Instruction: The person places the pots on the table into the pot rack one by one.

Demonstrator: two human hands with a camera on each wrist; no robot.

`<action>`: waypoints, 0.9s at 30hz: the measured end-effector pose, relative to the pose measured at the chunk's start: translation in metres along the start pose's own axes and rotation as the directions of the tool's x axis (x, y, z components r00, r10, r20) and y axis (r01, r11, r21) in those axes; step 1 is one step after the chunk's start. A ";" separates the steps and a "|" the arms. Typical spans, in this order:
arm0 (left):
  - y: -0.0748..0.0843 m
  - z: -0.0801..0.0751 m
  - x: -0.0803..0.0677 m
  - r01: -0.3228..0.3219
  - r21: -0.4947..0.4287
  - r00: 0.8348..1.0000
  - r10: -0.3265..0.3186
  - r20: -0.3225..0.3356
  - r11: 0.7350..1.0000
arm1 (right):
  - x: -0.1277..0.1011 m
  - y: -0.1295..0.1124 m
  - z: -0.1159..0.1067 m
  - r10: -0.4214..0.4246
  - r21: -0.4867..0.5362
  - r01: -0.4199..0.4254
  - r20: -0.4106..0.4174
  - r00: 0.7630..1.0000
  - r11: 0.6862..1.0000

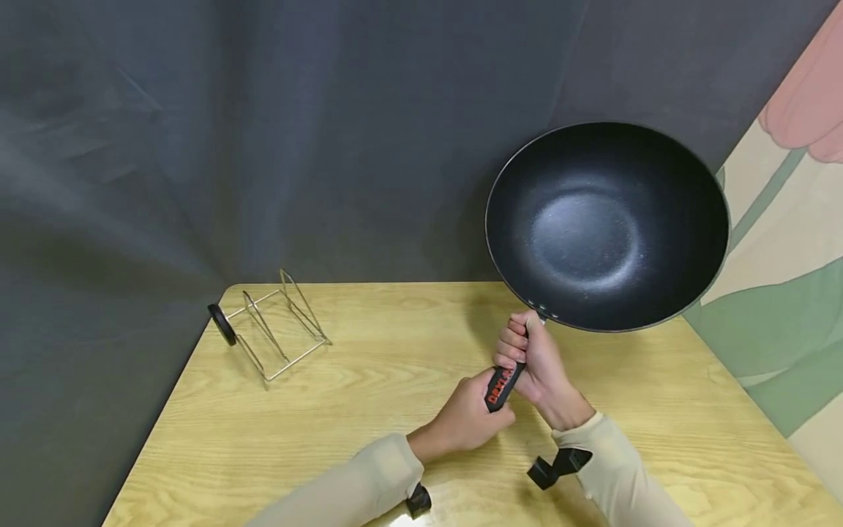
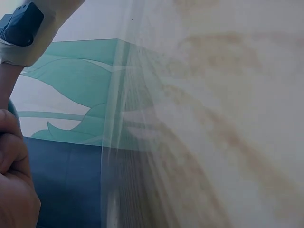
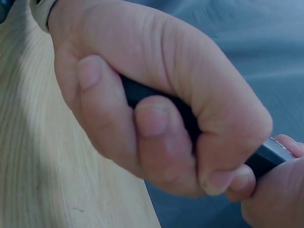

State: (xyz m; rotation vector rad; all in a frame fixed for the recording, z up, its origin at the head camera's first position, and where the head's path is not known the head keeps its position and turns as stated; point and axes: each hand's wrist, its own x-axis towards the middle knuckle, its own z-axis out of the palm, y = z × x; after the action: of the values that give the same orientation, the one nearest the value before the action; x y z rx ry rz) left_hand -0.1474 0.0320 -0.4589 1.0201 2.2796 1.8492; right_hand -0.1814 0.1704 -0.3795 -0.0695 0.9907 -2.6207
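A black wok [image 1: 586,234] is raised above the far right of the table, its dark inner side facing the head camera. Its black handle [image 1: 503,386] with red lettering slants down toward the person. My right hand [image 1: 541,362] grips the handle close to the pan, fingers wrapped around it in the right wrist view. Lower down, my left hand [image 1: 469,413] holds the handle's end, just below the right. Only part of a hand [image 2: 16,180] shows at the edge of the left wrist view.
On the table's far left lies a metal wire rack [image 1: 296,361] with a black round piece [image 1: 222,324] on one end. A wooden table [image 1: 369,395] lies beneath. Dark grey cloth [image 1: 395,146] hangs behind; a floral-patterned surface [image 1: 784,315] stands at right.
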 end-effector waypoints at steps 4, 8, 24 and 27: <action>0.000 -0.002 -0.006 0.010 -0.036 1.000 -0.011 -0.017 0.999 | 0.002 0.004 0.005 0.028 -0.040 -0.027 0.013 1.000 0.999; -0.001 -0.003 -0.009 0.028 -0.076 0.999 -0.030 -0.022 0.997 | 0.002 0.006 0.009 0.039 -0.069 -0.037 0.024 0.999 0.997; 0.014 -0.010 -0.021 0.075 -0.260 0.991 -0.101 -0.088 0.963 | 0.008 0.015 0.037 0.039 -0.174 -0.040 -0.008 0.999 0.984; 0.019 -0.015 -0.025 0.091 -0.326 0.989 -0.125 -0.083 0.941 | 0.009 0.017 0.044 0.032 -0.172 -0.030 0.006 0.999 0.985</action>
State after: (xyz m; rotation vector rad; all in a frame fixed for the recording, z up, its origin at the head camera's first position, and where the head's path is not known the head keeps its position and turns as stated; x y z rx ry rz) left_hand -0.1252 0.0082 -0.4466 0.7523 1.9417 2.1753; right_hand -0.1778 0.1275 -0.3578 -0.1055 1.2039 -2.4991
